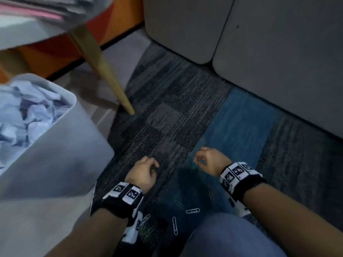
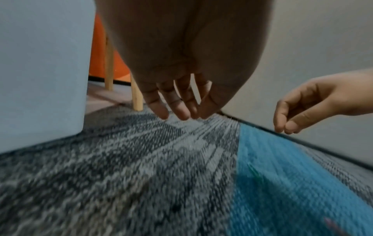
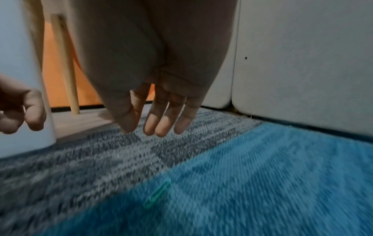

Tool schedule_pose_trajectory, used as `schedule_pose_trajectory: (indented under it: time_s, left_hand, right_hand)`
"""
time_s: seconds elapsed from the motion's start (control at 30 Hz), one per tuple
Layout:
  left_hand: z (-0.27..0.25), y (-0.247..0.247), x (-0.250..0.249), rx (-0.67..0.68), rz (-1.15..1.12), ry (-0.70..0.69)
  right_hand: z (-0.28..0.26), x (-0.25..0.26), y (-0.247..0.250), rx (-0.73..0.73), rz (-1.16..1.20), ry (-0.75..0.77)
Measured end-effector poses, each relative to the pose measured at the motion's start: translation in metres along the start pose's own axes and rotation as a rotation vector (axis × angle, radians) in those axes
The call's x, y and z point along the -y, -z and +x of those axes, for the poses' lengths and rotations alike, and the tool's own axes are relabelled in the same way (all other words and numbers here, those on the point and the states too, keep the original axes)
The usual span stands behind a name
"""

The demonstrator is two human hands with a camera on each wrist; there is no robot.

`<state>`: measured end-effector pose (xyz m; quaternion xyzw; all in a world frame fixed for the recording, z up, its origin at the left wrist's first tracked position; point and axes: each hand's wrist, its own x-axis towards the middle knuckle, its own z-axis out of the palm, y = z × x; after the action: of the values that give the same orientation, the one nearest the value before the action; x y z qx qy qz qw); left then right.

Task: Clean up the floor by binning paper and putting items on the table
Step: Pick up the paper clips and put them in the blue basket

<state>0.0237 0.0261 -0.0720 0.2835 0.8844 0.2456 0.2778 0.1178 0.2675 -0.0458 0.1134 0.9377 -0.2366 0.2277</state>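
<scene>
Both hands hang low over the carpet, palms down. My left hand (image 1: 146,169) hovers above the grey patterned carpet with its fingers (image 2: 177,105) loosely drooping and nothing in them. My right hand (image 1: 206,160) hovers over the blue carpet strip, fingers (image 3: 161,118) relaxed and empty. A green paper clip (image 3: 158,193) lies on the blue carpet just below and in front of the right hand; it is also a faint streak in the head view (image 1: 194,165). White paper clips (image 1: 193,210) (image 1: 174,225) lie on the floor near my wrists. The white bin (image 1: 55,154) at left holds crumpled paper (image 1: 27,112).
A wooden table leg (image 1: 104,71) stands behind the bin, with the table top and stacked papers (image 1: 46,12) above it. Grey padded panels (image 1: 278,62) wall off the far right. An orange wall (image 1: 55,52) is behind. My knee in jeans (image 1: 232,238) is at the bottom.
</scene>
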Motion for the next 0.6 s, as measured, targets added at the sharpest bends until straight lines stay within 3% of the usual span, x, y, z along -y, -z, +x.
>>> schedule_pose_trajectory:
  time_s: [0.2,0.3,0.4,0.47,0.6]
  left_hand:
    - [0.006,-0.044,-0.003,0.135,0.062,0.054]
    - [0.001,-0.065,-0.003,0.187,0.159,0.013]
    - [-0.011,-0.090,-0.003,0.390,0.282,-0.031]
    - [-0.023,-0.109,-0.003,0.534,0.365,-0.060]
    - [-0.051,-0.147,0.000,0.560,0.454,-0.162]
  right_hand:
    - [0.009,-0.035,-0.054,0.060,-0.021,-0.049]
    - [0.017,-0.040,-0.069,0.180,-0.091,-0.112]
    - [0.019,-0.043,-0.079,0.277,-0.179,-0.099]
    - [0.014,-0.048,-0.088,0.250,-0.176,-0.086]
    - [-0.016,-0.054,-0.114,0.084,-0.067,-0.095]
